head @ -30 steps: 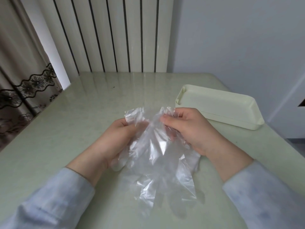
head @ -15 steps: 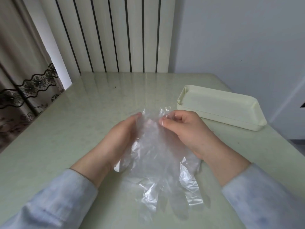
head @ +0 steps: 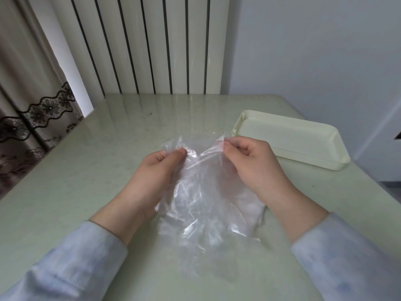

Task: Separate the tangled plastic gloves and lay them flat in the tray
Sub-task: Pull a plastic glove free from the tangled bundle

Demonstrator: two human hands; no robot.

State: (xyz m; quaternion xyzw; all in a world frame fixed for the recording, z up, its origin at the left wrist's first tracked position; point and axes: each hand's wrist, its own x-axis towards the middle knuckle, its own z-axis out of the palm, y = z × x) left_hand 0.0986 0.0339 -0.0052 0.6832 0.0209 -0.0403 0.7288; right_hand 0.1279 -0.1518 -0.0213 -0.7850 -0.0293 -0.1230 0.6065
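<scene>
- We see the plastic gloves [head: 204, 205] as 1 clear, crinkled bundle between the 2 hands. Its upper edge is lifted and its lower part trails toward the tabletop [head: 86, 181]. We cannot tell whether it touches.
- The left hand [head: 156, 177] pinches the bundle's upper left corner, thumb and fingers curled onto the film.
- The right hand [head: 253, 166] pinches the upper right corner likewise, and the film stretches between both grips.
- We cannot tell how many gloves the bundle holds.
- The cream tray [head: 314, 165] sits on the tabletop just beyond and to the right of the right hand, apart from the gloves.
- A white radiator [head: 152, 44] stands behind the tabletop, and a curtain [head: 26, 105] hangs at the left.
</scene>
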